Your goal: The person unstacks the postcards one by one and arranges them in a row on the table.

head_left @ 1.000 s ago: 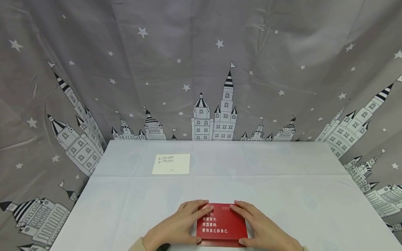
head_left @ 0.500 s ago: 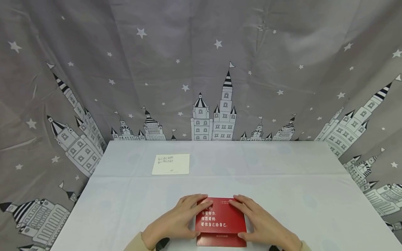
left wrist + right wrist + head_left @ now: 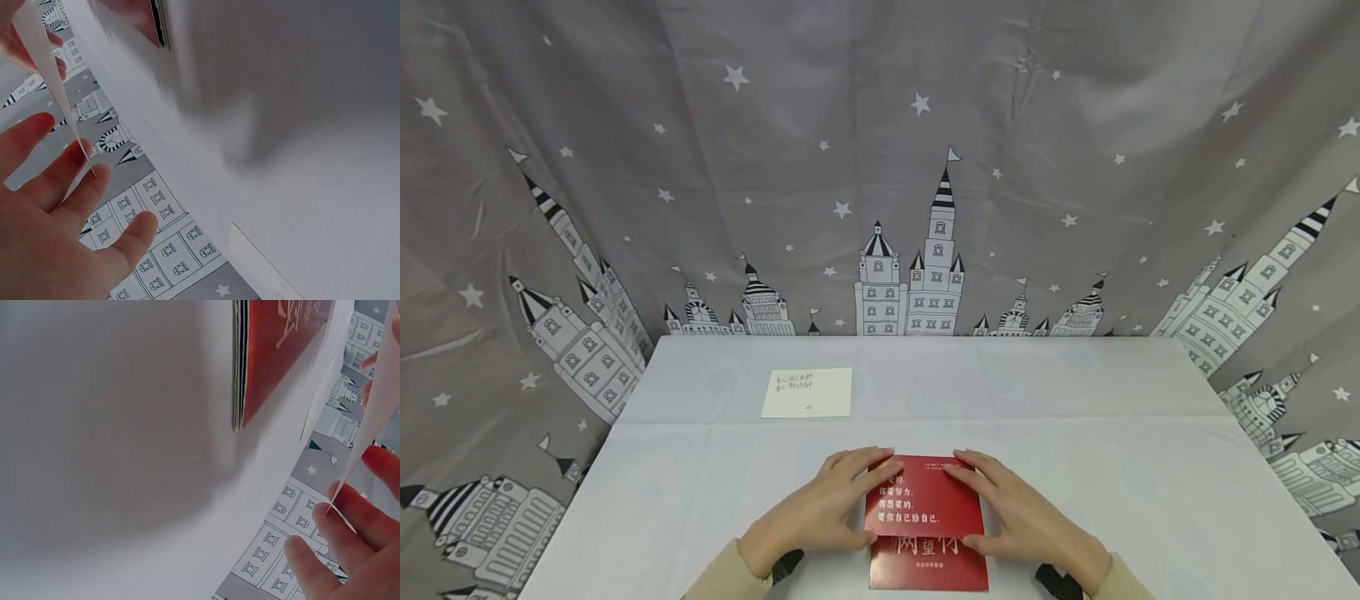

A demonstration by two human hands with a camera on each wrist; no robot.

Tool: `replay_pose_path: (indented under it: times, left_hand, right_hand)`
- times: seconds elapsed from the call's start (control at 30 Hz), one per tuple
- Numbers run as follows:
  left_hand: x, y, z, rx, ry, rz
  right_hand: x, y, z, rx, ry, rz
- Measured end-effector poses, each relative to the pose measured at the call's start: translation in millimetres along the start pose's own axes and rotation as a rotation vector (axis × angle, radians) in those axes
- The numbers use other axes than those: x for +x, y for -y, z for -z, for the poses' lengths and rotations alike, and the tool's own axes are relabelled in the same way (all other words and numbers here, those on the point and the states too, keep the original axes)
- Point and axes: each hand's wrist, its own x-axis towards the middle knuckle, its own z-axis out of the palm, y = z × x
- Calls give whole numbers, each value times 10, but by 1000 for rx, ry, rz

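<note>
Between my two hands is a thin red card (image 3: 925, 492) with white lettering, its printed side facing up in the head view. My left hand (image 3: 820, 512) holds it by the left edge, thumb at the near corner and fingers at the far one. On the opposite edge my right hand (image 3: 1026, 521) has the same kind of hold. Both wrist views show the card (image 3: 370, 415) raised off the table, seen nearly edge-on. Partly covered below it lies a stack of red cards (image 3: 928, 571) with large white characters; its layered edge shows in the right wrist view.
A cream card (image 3: 807, 393) with handwriting lies farther back, left of the middle, on the white-covered table (image 3: 1075, 433). Behind the table hangs a grey curtain (image 3: 880, 125) printed with castles and stars. Black straps (image 3: 1060, 581) sit at the wrists.
Both hands have carried the red card away from the body, up in the head view. More of the red stack now shows beneath it, including its large white characters.
</note>
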Motion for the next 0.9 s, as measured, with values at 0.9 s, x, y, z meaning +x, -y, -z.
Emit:
replay_pose_path:
  times: [0.9]
  left_hand:
    - [79, 165, 73, -41, 42, 46]
  right_hand:
    - [171, -100, 30, -35, -43, 64]
